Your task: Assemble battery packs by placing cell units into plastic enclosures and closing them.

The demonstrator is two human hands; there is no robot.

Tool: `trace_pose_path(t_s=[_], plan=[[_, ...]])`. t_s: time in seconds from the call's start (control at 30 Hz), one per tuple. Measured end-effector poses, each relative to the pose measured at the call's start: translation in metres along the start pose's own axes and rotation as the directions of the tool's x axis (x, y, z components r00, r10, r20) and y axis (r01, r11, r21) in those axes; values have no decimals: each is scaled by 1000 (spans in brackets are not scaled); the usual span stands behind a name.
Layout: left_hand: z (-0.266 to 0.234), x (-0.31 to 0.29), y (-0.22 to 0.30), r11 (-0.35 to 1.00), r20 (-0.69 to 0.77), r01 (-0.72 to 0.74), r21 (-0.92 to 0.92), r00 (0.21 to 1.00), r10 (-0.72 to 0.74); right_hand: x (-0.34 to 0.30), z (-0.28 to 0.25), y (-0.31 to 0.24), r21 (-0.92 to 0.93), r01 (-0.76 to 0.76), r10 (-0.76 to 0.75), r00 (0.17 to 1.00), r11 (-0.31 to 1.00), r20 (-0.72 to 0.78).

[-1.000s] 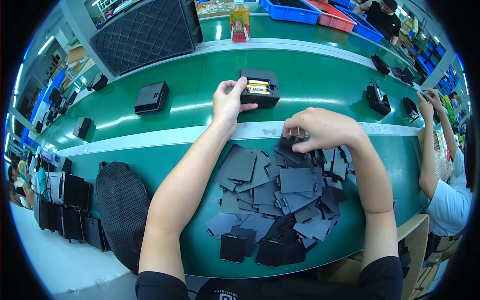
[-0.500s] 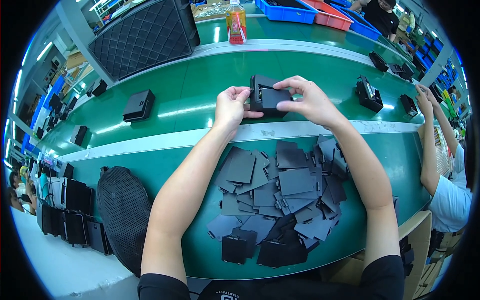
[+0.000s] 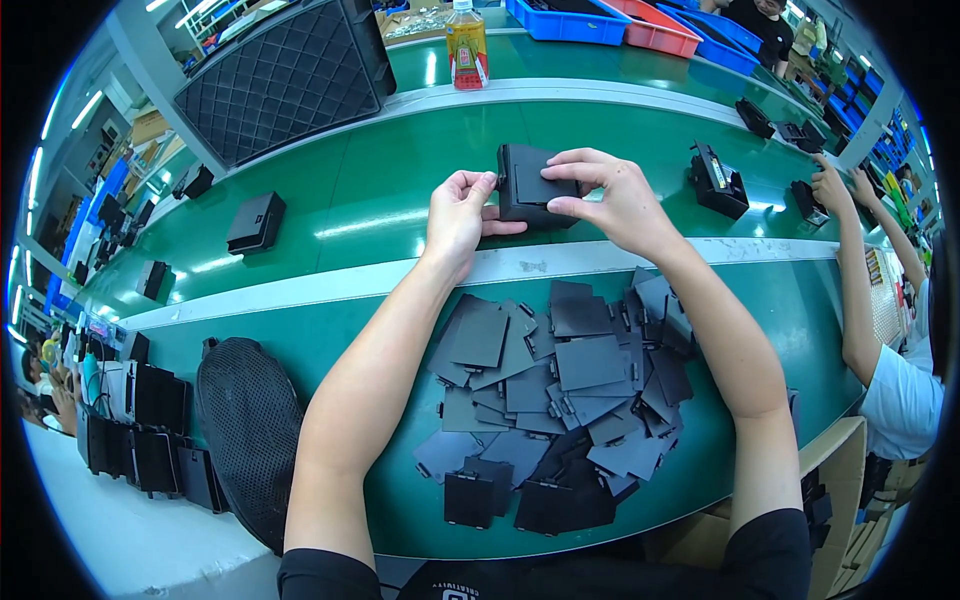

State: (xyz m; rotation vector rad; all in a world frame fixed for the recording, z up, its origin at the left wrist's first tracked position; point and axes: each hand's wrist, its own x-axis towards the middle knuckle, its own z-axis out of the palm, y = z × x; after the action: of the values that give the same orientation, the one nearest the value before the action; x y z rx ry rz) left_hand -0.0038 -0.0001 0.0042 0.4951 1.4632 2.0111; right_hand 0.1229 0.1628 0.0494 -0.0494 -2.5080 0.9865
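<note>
Over the green belt, a black plastic box (image 3: 515, 208) is between my two hands. My left hand (image 3: 460, 215) is closed on the box's left side, thumb near its upper left edge and fingers beneath. A flat black cover plate (image 3: 535, 182) lies over the box's opening, slightly tilted. My right hand (image 3: 615, 195) pinches the plate at its right edge between thumb and fingers. Whether the plate sits flush I cannot tell. Below my wrists, a heap of similar black cover plates (image 3: 590, 362) is spread on the green table.
More black boxes stand on the belt, one to the left (image 3: 256, 222) and an opened one to the right (image 3: 718, 182). A drink bottle (image 3: 467, 48) stands beyond. A black mesh chair back (image 3: 248, 430) is at left. A co-worker's arm (image 3: 850, 250) reaches in from the right.
The cover plate has come down over the box's opening, which showed before. The other boxes on the belt have shifted left. The co-worker's hands have moved left and up.
</note>
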Motion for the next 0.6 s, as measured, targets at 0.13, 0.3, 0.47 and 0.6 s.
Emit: trace_pose_path(t_s=[0.13,0.3,0.47,0.6], plan=[[4,-2,1,995,75,-22,-100,997,29,-3,3,7,-176,251,-260,965,952,-32],[6,-6,3,993,68,-99,-56,992,103,0,4,-1,-440,397,-492,862,805,-122],[11,-10,4,996,57,-59,-66,996,63,-3,7,3,-12,210,-209,965,978,-158],[11,-9,1,989,107,-143,-41,983,147,-2,5,-1,-52,226,-231,964,973,-134]])
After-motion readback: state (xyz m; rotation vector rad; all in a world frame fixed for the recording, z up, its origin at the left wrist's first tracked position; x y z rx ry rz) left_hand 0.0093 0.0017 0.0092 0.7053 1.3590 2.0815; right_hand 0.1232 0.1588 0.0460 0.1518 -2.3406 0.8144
